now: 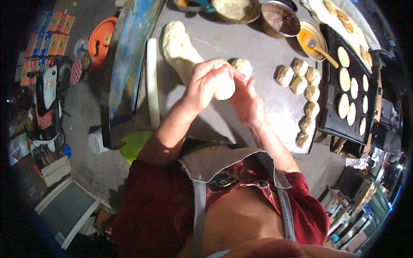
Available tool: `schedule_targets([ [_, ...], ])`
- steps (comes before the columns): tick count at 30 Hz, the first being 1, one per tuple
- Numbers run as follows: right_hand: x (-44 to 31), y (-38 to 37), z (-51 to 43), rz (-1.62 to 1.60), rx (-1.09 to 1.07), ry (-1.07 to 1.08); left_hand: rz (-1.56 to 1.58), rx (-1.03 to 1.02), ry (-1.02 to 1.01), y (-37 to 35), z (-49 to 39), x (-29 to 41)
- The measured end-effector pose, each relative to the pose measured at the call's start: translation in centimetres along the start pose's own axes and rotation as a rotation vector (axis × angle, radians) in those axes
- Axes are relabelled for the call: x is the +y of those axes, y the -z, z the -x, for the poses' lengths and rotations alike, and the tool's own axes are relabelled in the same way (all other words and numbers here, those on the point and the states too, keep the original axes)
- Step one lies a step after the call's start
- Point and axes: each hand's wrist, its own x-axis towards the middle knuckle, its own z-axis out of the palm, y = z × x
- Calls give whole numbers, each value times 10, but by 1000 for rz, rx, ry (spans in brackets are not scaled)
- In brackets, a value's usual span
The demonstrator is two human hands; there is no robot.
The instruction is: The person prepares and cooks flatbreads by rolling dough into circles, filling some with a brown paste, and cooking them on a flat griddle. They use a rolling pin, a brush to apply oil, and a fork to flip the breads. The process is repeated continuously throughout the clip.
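A ball of dough is held above the metal worktop, with my left hand gripping it from the left and above. My right hand is just right of the ball, fingers bent and thumb raised; whether it touches the dough is unclear. Just beyond my hands a second dough ball rests on the worktop. A long, thick piece of dough stretches from the back left towards my left wrist, which hides part of it. Several shaped dough balls stand in a group and a row at the right.
A white rolling pin or rod lies along the left side. At the back are a bowl of seeds, a metal bowl of brown filling and a bowl of yellow liquid with a brush. A black baking tray holds several flat dough ovals.
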Motion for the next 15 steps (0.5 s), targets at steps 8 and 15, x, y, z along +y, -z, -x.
schedule_targets([
  [8,-83,16,-124,885,28,444,-88,119,-111,19,-54,-34],
  [15,-90,31,-272,1748,88,692,-33,223,82,21,-54,-49],
])
